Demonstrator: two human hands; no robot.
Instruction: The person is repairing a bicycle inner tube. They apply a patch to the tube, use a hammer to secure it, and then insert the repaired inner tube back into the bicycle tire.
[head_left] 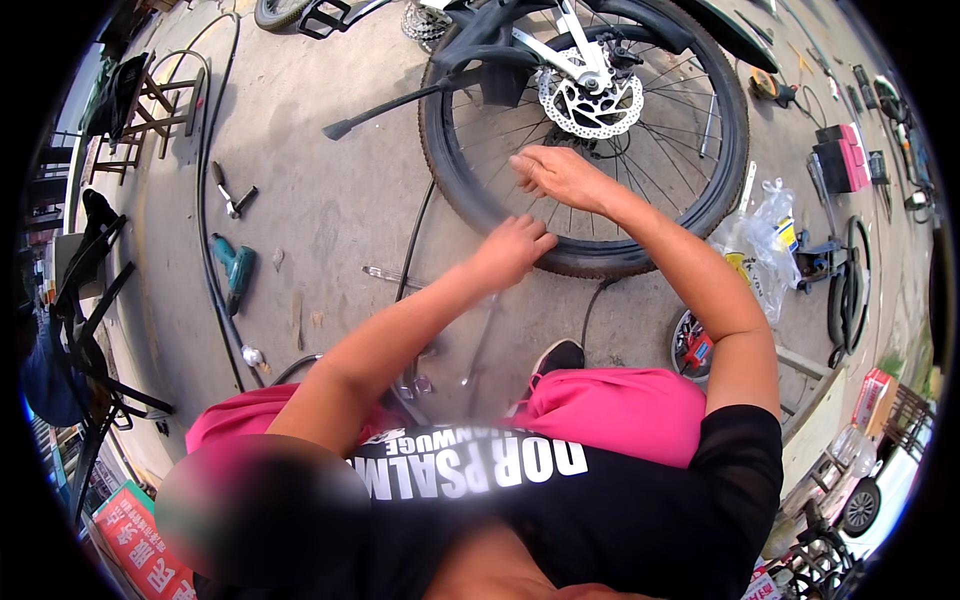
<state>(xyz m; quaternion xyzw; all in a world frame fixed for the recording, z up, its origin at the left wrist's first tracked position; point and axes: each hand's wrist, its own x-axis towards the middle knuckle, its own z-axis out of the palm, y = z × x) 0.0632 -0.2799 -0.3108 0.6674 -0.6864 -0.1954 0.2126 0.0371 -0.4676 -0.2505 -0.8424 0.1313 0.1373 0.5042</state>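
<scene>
A bicycle wheel with a dark tyre, thin spokes and a silver brake disc fills the upper middle of the head view, below a white and black frame. My left hand is at the tyre's near left edge, fingers bent over it, slightly blurred. Above the spokes, just inside the rim, is my right hand, its fingers curled together; whatever they hold, if anything, is hidden. Both forearms reach up from the lower part of the view.
On the concrete floor at left lie a hammer, a green power tool and a long black hose. To the right are a clear plastic bag, a round container with a red item, and a pink-black box.
</scene>
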